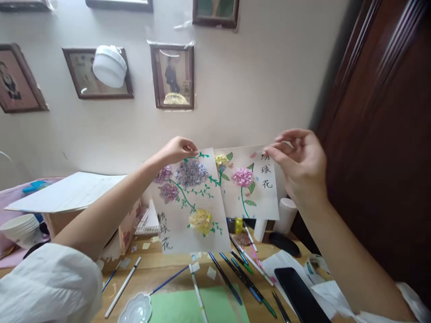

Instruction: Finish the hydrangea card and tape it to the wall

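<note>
My left hand (pixel 178 150) pinches the top edge of a white sheet, a flower picture (pixel 182 202) with purple, blue and yellow petal clusters, green painted stems and black Chinese characters. Behind its right edge is a second flower picture (pixel 232 197) with pink and yellow clusters and similar characters. My right hand (pixel 299 166) is at that picture's top right corner, thumb over the front and fingers curled; it appears to pinch the corner. Both pictures are upright in front of the wall, above the desk.
Pens and brushes (pixel 245 278), a flower-shaped palette (pixel 136 308), green paper (pixel 182 305), a phone (pixel 299 294) and a tape roll (pixel 316 268) lie on the desk. Stacked bowls (pixel 22 229) stand left. Framed pictures (pixel 173 76) hang above; a dark wooden panel (pixel 377 134) rises right.
</note>
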`<action>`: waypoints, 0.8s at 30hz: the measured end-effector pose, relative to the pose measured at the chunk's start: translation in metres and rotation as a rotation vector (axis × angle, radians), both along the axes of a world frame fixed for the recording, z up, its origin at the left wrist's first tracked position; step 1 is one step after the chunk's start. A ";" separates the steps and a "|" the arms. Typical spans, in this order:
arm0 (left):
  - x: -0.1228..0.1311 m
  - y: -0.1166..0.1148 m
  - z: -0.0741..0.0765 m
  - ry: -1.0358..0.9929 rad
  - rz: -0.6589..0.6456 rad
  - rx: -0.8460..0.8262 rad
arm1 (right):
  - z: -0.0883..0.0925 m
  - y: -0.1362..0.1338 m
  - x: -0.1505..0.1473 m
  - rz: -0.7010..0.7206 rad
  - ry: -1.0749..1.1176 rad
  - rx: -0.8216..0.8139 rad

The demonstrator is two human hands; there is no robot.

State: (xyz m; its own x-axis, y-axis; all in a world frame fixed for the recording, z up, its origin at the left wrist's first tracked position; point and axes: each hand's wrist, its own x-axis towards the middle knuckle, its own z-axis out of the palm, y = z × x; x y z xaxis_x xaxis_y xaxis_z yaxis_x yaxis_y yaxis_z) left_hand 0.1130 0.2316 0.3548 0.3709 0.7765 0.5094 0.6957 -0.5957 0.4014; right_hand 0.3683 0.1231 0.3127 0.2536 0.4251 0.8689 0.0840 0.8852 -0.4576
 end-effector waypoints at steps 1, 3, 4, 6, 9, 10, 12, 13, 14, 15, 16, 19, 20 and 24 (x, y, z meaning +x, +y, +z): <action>0.005 0.012 0.010 0.007 0.018 0.023 | 0.009 0.011 -0.004 0.017 -0.022 0.003; 0.014 0.033 0.025 0.014 0.038 0.051 | 0.022 0.036 -0.011 0.051 -0.066 -0.007; 0.020 0.043 0.030 0.018 0.044 0.060 | 0.027 0.048 -0.013 0.065 -0.093 -0.016; 0.031 0.062 0.036 0.026 0.066 0.077 | 0.034 0.075 -0.016 0.076 -0.139 -0.031; 0.048 0.093 0.039 0.034 0.107 0.095 | 0.043 0.118 -0.016 0.061 -0.153 -0.048; 0.053 0.103 0.038 0.035 0.120 0.099 | 0.046 0.134 -0.017 0.051 -0.146 -0.059; 0.060 0.125 0.034 0.025 0.138 0.114 | 0.051 0.165 -0.019 0.028 -0.140 -0.087; 0.063 0.135 0.031 0.015 0.141 0.125 | 0.052 0.180 -0.021 0.017 -0.143 -0.100; 0.064 0.145 0.028 0.002 0.142 0.139 | 0.053 0.194 -0.024 0.008 -0.149 -0.114; 0.066 0.153 0.024 -0.013 0.141 0.155 | 0.054 0.208 -0.027 -0.001 -0.156 -0.128; 0.066 0.161 0.020 -0.029 0.138 0.174 | 0.053 0.221 -0.030 -0.009 -0.164 -0.141; 0.067 0.176 0.011 -0.077 0.132 0.235 | 0.049 0.249 -0.039 -0.024 -0.183 -0.168; 0.067 0.178 0.009 -0.090 0.130 0.255 | 0.048 0.256 -0.042 -0.028 -0.184 -0.172; 0.066 0.178 0.007 -0.145 0.124 0.330 | 0.040 0.271 -0.049 -0.057 -0.153 -0.175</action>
